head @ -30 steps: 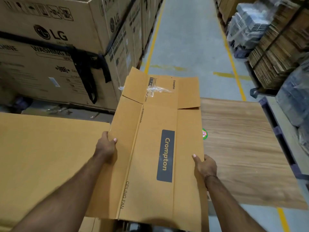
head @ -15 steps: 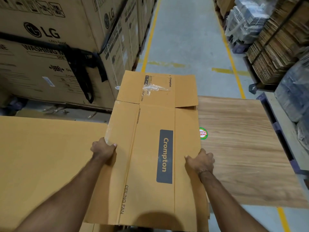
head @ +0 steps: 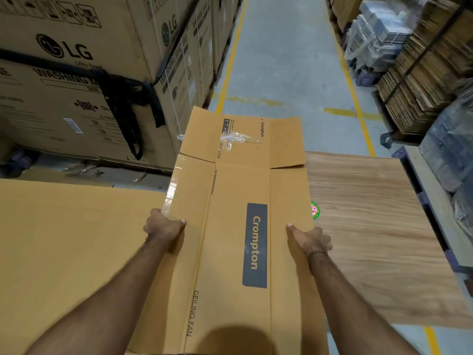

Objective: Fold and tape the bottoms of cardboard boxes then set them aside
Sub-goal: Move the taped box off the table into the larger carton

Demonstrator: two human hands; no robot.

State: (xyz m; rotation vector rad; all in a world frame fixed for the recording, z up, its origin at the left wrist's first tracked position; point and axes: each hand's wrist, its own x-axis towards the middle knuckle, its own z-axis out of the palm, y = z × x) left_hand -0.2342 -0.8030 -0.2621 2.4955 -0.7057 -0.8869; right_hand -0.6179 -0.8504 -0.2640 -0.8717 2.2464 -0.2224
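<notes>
While its near end runs out of view, left hand [head: 163,225] and right hand [head: 311,239] grip the flattened box [head: 230,252].

The left hand [head: 163,226] and right hand [head: 311,240] now curl tighter round the sides of the box [head: 230,226], squeezing it narrower.

Two bare forearms, no sleeves in view, right hand [head: 311,240] with a thin band at the wrist (partly shadowed)

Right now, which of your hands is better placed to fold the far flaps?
Probably the left hand: it grips the Crompton box slightly farther along than the right hand, nearer the flaps.
</notes>
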